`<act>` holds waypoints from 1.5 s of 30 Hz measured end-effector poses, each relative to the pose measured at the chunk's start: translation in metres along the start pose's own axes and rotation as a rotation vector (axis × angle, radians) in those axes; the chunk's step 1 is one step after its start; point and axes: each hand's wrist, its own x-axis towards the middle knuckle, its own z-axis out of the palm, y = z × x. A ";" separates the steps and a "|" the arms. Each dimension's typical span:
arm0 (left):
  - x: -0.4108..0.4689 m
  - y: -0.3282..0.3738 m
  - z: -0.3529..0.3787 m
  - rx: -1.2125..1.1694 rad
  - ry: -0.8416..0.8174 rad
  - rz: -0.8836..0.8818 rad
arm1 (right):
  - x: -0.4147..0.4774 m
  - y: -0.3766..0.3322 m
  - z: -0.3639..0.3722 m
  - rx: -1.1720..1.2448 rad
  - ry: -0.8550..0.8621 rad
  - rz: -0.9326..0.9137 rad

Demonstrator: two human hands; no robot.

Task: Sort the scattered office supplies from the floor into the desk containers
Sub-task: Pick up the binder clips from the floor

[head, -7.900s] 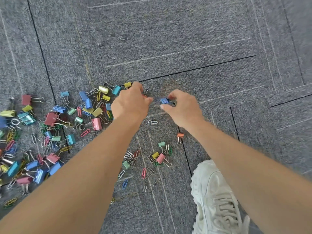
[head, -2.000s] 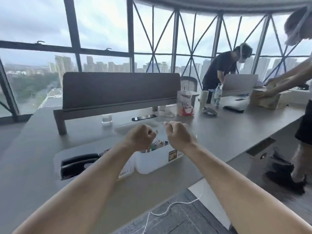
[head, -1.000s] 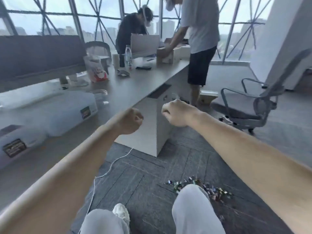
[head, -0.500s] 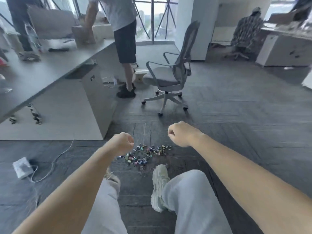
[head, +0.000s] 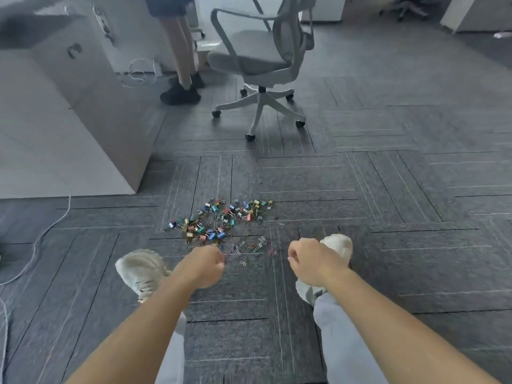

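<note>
Lying on carpet [head: 401, 259], clips [head: 221, 221] spread just beyond the curled fingers [head: 219, 259].

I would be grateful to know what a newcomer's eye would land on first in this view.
Most striking is the bright pile of coloured clips scattered on the grey carpet at centre. Just below it, the left hand and right hand hover as fists, nothing visible in them. Behind stands a pale office chair, with another person's legs beside the desk.

Multicoloured clips [head: 221, 220] on grey striped carpet [head: 388, 189].
</note>
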 end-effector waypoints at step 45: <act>0.447 -0.141 0.096 -0.122 -0.122 0.000 | 0.479 0.039 0.193 0.891 -0.202 0.456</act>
